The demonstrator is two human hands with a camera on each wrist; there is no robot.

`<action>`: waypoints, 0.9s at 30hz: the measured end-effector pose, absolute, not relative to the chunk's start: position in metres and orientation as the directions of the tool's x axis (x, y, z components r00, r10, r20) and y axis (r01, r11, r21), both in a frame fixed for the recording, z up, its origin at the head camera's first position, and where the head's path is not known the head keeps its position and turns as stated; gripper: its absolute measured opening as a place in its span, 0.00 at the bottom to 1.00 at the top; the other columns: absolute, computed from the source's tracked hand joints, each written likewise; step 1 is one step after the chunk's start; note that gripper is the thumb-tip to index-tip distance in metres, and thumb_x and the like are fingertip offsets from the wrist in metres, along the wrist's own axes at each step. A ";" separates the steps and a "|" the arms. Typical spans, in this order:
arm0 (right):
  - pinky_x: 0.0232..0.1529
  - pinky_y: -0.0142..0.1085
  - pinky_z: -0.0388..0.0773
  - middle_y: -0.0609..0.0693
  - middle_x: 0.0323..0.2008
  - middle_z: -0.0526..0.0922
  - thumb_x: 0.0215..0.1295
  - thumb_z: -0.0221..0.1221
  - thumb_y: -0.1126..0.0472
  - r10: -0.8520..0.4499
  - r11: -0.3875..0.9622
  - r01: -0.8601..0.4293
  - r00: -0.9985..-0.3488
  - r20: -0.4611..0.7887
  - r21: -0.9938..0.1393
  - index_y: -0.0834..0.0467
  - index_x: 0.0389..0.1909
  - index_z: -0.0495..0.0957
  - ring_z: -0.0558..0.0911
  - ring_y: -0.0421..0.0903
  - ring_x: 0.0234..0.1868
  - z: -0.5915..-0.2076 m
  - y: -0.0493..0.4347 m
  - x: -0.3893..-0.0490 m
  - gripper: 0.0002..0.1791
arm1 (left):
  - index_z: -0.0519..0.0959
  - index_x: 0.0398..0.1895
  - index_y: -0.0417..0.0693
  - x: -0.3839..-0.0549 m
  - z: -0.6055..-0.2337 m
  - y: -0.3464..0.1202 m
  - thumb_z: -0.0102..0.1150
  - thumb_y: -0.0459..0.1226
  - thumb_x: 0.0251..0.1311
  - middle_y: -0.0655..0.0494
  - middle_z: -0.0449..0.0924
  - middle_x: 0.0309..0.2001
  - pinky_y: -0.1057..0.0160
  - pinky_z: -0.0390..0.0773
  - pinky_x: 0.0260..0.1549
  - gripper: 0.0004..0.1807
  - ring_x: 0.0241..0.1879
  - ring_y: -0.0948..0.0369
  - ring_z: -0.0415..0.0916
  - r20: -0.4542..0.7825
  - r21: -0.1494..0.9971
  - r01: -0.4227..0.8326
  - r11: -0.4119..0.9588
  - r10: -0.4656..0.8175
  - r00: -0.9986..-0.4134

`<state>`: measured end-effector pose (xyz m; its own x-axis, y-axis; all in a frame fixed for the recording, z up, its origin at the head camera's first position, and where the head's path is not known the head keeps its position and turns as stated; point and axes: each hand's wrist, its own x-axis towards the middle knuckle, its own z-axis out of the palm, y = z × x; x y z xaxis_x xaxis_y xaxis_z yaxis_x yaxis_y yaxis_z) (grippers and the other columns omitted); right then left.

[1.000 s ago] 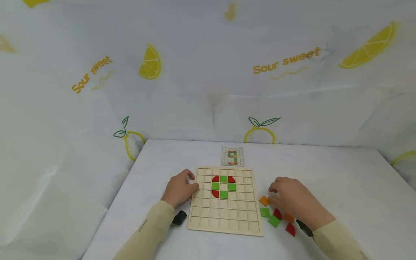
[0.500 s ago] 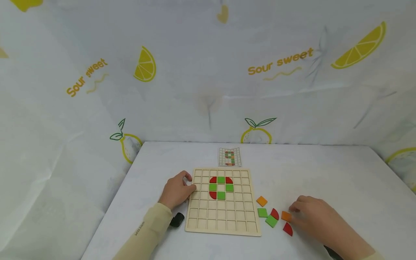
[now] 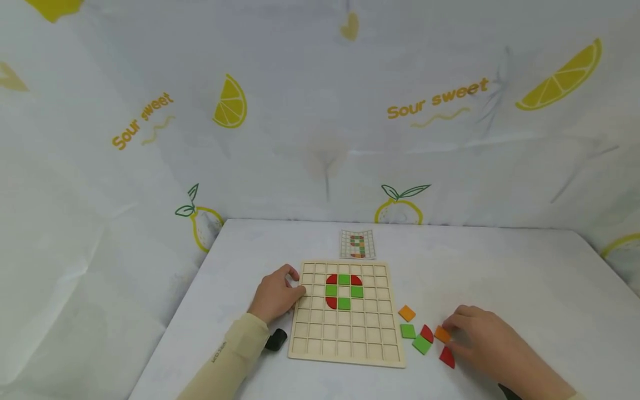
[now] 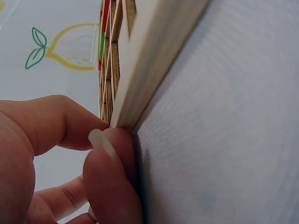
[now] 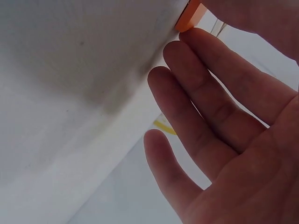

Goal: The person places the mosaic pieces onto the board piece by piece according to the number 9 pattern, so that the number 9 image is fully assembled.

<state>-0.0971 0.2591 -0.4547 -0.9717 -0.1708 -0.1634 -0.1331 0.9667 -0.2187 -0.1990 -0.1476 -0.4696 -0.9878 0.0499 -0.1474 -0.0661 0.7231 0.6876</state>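
A pale wooden grid board (image 3: 345, 333) lies on the table, with green square tiles (image 3: 344, 304) and red quarter-round tiles (image 3: 331, 303) set in a ring. My left hand (image 3: 275, 293) holds the board's left edge, thumb and finger right at the rim, as the left wrist view also shows. Right of the board, my right hand (image 3: 492, 339) has its thumb and index finger at either side of an orange square tile (image 3: 442, 334). In the right wrist view that orange tile (image 5: 190, 16) sits at the index fingertip beside the thumb; the other fingers (image 5: 168, 102) are extended.
Beside the board lie another orange tile (image 3: 407, 313), green tiles (image 3: 422, 344) and red quarter-round tiles (image 3: 447, 357). A pattern card (image 3: 357, 244) lies behind the board. A white backdrop (image 3: 300, 111) with lemon prints rises at the table's far edge.
My right hand has moved right and toward me, from near the other orange tile to this one, its thumb and index finger now around it. My left hand stays at the board's edge.
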 end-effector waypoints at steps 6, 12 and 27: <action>0.55 0.55 0.87 0.41 0.40 0.85 0.56 0.80 0.54 -0.146 0.971 -0.103 -0.969 -0.198 -0.215 0.51 0.42 0.90 0.84 0.46 0.45 -0.458 0.258 -0.103 0.14 | 0.79 0.50 0.50 -0.199 -0.470 -0.147 0.68 0.41 0.65 0.56 0.81 0.25 0.63 0.74 0.24 0.14 0.20 0.61 0.77 -0.145 0.692 -0.062 0.719 0.055 -0.988; 0.54 0.55 0.87 0.44 0.40 0.86 0.56 0.80 0.55 -0.112 0.973 -0.063 -0.970 -0.218 -0.221 0.55 0.44 0.89 0.83 0.46 0.44 -0.455 0.256 -0.113 0.16 | 0.80 0.49 0.50 -0.201 -0.471 -0.149 0.68 0.41 0.64 0.56 0.81 0.24 0.62 0.75 0.21 0.13 0.18 0.61 0.77 -0.136 0.717 -0.054 0.695 0.063 -0.989; 0.50 0.48 0.87 0.41 0.38 0.84 0.62 0.75 0.57 -0.275 0.934 -0.248 -0.959 -0.073 -0.257 0.51 0.41 0.89 0.82 0.42 0.41 -0.430 0.221 -0.141 0.08 | 0.79 0.49 0.51 -0.202 -0.470 -0.147 0.68 0.41 0.63 0.56 0.80 0.24 0.63 0.74 0.22 0.14 0.18 0.61 0.77 -0.152 0.716 -0.071 0.695 0.057 -0.987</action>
<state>-0.1409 0.2214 -0.4303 -0.9587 -0.2749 -0.0726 -0.2483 0.9339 -0.2571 -0.2018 -0.1474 -0.4696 -0.9867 0.0569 -0.1525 -0.0705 0.6947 0.7158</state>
